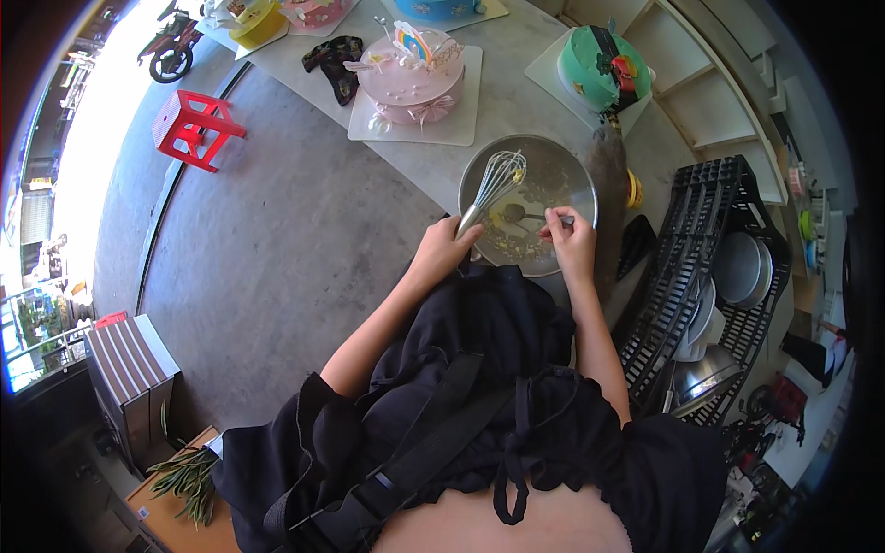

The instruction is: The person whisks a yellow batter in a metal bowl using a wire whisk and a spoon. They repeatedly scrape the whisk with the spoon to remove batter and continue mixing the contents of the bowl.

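My left hand (446, 250) is closed around the metal handle of a balloon whisk (499, 177); its wires are over the left part of a wide metal bowl (594, 200), with a bit of yellow stuff caught in them. Between the fingers of my right hand (571, 238) is the handle of a metal spoon (514, 213), its head low in the bowl. Yellowish residue and crumbs cling to the bowl's inside. Beyond the bowl a pink decorated cake (411, 86) sits on a white board, and a green cake (600, 69) on another board to the right.
More cakes, among them a blue one (435, 5), stand at the table's (501, 90) far side. A dark patterned cloth (339, 66) lies beside the pink cake. At right, a black plastic crate (691, 256) holds metal pans and bowls. A red stool (193, 130) stands on the floor.
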Tool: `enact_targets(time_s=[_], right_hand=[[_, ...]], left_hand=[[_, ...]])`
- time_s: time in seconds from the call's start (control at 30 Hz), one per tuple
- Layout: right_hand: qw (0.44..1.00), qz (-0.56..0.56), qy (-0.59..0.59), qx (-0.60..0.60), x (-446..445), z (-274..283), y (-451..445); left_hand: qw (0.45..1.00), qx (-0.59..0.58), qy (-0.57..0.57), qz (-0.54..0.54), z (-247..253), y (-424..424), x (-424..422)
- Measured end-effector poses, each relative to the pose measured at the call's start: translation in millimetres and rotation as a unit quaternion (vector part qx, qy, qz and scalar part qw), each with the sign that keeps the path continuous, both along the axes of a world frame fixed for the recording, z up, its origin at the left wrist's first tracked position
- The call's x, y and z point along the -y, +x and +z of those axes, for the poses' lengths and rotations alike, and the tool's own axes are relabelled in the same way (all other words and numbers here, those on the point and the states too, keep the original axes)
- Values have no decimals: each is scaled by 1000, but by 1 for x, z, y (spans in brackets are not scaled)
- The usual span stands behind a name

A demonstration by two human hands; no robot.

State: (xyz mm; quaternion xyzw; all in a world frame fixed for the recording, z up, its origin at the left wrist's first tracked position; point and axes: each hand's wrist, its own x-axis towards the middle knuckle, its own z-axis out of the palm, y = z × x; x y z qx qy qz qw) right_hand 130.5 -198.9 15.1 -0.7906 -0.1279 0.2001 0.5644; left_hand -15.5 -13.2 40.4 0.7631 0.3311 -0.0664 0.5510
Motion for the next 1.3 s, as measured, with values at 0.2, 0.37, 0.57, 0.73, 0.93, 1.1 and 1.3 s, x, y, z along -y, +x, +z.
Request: enact_targets(time_s=[0.2,0.37,0.57,0.73,0.93,1.1,1.3], right_hand=[[984,-11,-33,175,4,16,-5],[985,-77,46,145,13,34,-10],[967,-220,122,45,20,34,1],[955,-257,149,15,23,34,4],[941,-275,184,-71,22,24,6],[928,-276,209,-138,27,15,7],[919,-257,242,-175,32,7,7]], left_hand=[[999,-34,-23,-6,6,0,-2],[999,-32,-26,-7,5,0,-3],[999,-12,-42,-8,3,1,-4],[997,-35,-61,-10,13,3,-5],[997,-30,-61,-28,4,2,-4],[991,-28,-129,-20,5,2,-6],[978,-26,-209,-3,6,2,-9]])
